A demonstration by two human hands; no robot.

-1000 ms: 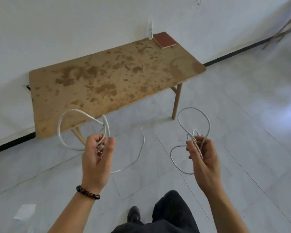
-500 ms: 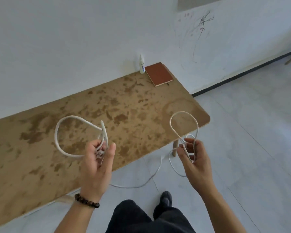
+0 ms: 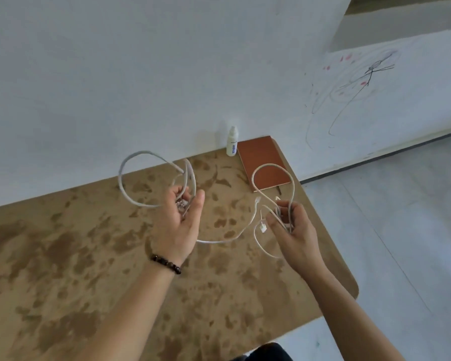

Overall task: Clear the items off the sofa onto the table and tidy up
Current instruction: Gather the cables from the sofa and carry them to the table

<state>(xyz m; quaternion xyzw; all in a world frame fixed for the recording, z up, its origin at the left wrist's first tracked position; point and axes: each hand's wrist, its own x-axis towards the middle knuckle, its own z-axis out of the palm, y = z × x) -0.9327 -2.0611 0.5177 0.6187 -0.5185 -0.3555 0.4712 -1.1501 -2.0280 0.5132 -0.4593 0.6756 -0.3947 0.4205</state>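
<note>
**No legible writing in the room**

The only print in sight is on the small white bottle, which stands upright at the back of the bench against the wall. Its label carries a few lines of blue lettering, too small and blurred to read. On the wall to the right there are pen scribbles, black lines with red dabs. They are loose loops and strokes that form no letters or numbers.
</note>
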